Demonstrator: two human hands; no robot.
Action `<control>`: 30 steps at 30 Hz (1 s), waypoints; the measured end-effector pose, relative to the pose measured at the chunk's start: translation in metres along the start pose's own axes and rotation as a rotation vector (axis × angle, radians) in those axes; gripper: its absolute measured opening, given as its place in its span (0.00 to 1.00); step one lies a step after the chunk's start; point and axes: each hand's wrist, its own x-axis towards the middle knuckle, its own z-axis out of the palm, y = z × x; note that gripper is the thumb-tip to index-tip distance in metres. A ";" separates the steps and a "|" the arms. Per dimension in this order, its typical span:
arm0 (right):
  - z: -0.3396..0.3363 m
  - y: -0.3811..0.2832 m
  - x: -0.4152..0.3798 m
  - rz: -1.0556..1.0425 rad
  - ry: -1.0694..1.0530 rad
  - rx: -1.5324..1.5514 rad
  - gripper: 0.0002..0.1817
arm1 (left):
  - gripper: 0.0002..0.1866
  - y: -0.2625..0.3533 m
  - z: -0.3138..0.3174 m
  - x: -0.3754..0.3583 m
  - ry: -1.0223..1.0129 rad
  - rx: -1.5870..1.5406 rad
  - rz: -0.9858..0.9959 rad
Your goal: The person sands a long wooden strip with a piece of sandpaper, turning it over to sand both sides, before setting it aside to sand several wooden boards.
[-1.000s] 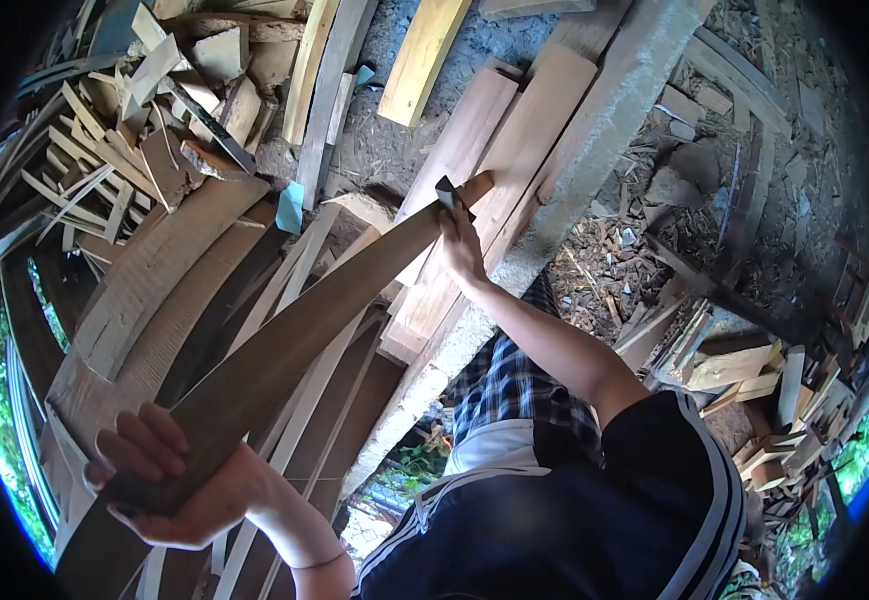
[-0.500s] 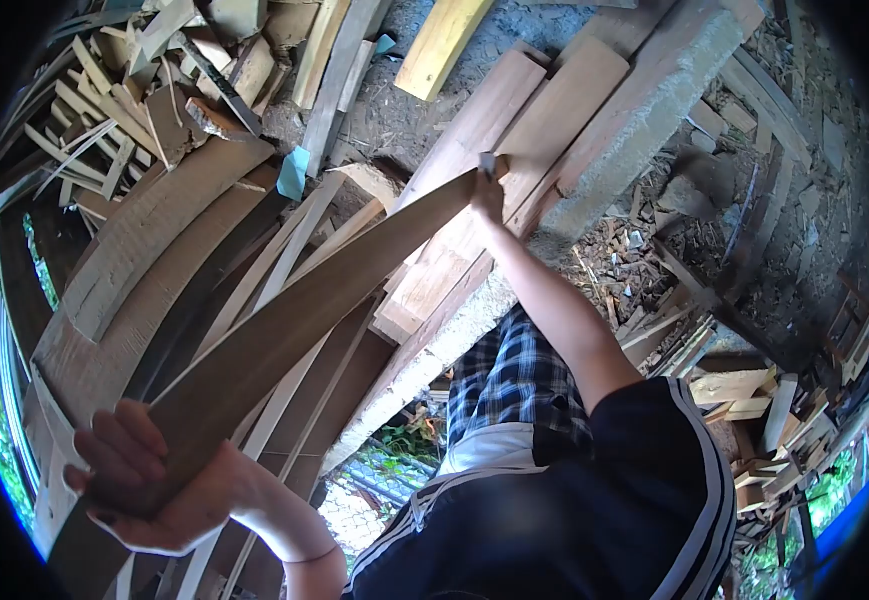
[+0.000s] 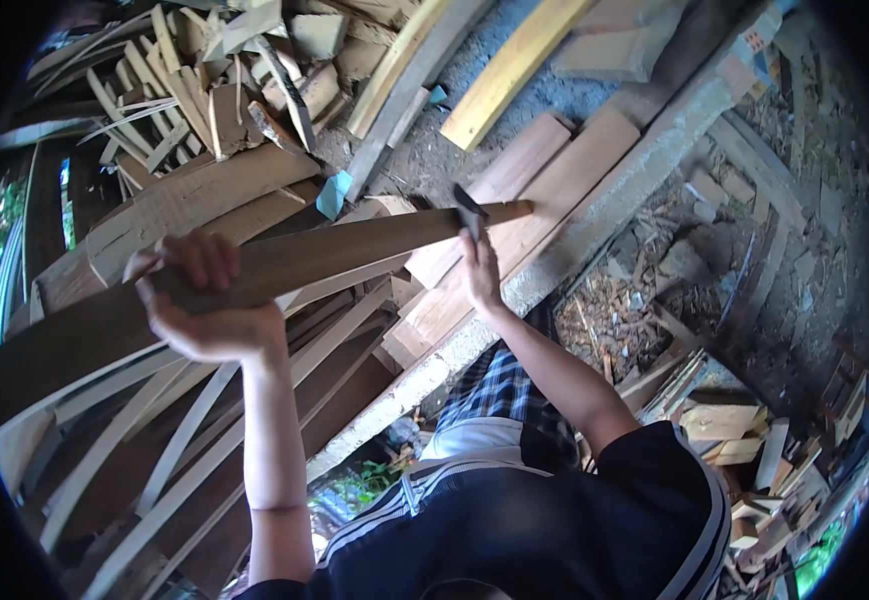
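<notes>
A long brown plank spans the view from the lower left to the planks in the middle. My left hand is closed around it left of centre, thumb below and fingers over the top. My right hand is closed on a small dark hand tool that crosses the plank near its far end; the tool's exact kind I cannot tell. Beneath that end lie flat reddish-brown planks, side by side along a pale, rough-edged beam.
Split offcuts are heaped at the upper left. Long thin boards fan out below the plank. A yellowish board lies at the top. Chips and rubble cover the ground on the right, with stacked wood pieces lower down.
My left hand has risen and moved right, bringing the plank closer to level. The right hand has dropped slightly, and the dark tool now shows across the plank. The view has shifted.
</notes>
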 end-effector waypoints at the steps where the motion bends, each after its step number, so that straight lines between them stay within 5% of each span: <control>1: 0.005 0.014 0.005 0.051 0.116 0.147 0.28 | 0.11 0.003 -0.005 -0.006 0.015 -0.021 -0.031; 2: 0.010 0.001 0.001 0.104 0.116 0.062 0.29 | 0.11 0.004 -0.009 -0.010 0.026 -0.041 -0.058; 5: 0.040 -0.073 -0.046 -0.330 -0.065 0.013 0.29 | 0.11 0.010 -0.017 -0.033 0.150 0.012 -0.029; 7: 0.064 -0.062 -0.061 -0.218 -0.150 0.158 0.27 | 0.13 0.004 -0.033 -0.047 0.231 0.132 0.035; 8: 0.063 -0.003 -0.042 -0.066 -0.324 0.267 0.27 | 0.15 0.005 -0.041 -0.057 0.276 0.253 -0.048; 9: 0.060 -0.026 -0.050 -0.033 -0.328 0.388 0.26 | 0.18 0.020 -0.045 -0.057 0.204 0.237 -0.193; 11: 0.061 -0.055 -0.064 -0.238 -0.060 0.286 0.23 | 0.23 0.052 -0.050 -0.052 0.069 0.175 -0.072; 14: 0.040 -0.026 -0.053 -0.301 -0.073 -0.118 0.28 | 0.27 0.109 -0.077 -0.031 0.018 0.130 0.196; 18: 0.053 0.000 -0.060 -0.360 -0.140 -0.125 0.28 | 0.16 0.180 -0.114 -0.021 0.202 -0.186 0.114; 21: 0.078 0.010 -0.067 -0.443 -0.167 -0.125 0.28 | 0.15 0.181 -0.154 -0.037 0.342 -0.146 0.149; 23: 0.090 0.012 -0.065 -0.241 -0.355 -0.269 0.29 | 0.16 0.181 -0.183 -0.037 0.405 -0.076 0.232; 30: 0.122 -0.029 -0.092 -0.445 -0.368 -0.255 0.28 | 0.15 0.187 -0.330 -0.004 0.595 0.031 0.279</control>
